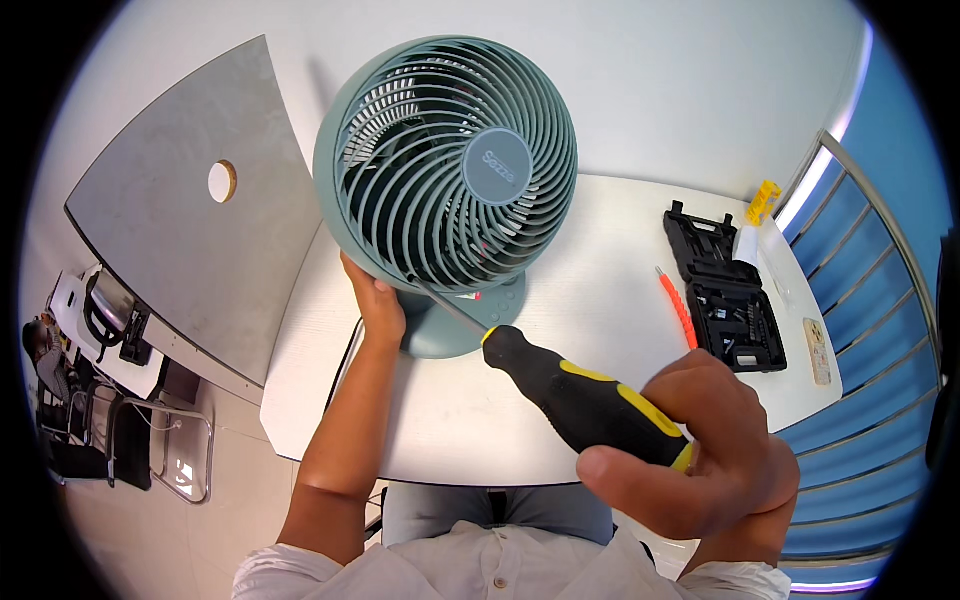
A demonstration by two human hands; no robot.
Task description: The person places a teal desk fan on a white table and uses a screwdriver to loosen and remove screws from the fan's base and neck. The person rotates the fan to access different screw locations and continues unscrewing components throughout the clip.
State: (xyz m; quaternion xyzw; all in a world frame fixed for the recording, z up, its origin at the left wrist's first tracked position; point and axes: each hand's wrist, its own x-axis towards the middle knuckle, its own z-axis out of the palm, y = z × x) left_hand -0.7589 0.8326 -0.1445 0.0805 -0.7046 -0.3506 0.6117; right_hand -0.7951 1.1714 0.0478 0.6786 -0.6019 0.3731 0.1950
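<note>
A round grey-green desk fan [498,167] stands on the white table [590,260], its spiral grille tilted up toward me. My left hand [378,305] grips the lower left of the fan head; its fingers are partly hidden behind the housing. In my right hand [715,450] is a screwdriver [590,400] with a thick black and yellow handle, held by the handle's end. Its metal shaft points up and left, and the tip meets the lower edge of the grille. Below the head, the fan's round base [440,330] is partly covered by my left hand and the shaft.
An open black tool case [735,315] lies on the right, beside an orange-red handled tool [677,305]. Near the right edge are a pale remote [818,350] and a yellow object [763,203]. A grey panel [190,220] borders the left; a metal railing [890,230] the right.
</note>
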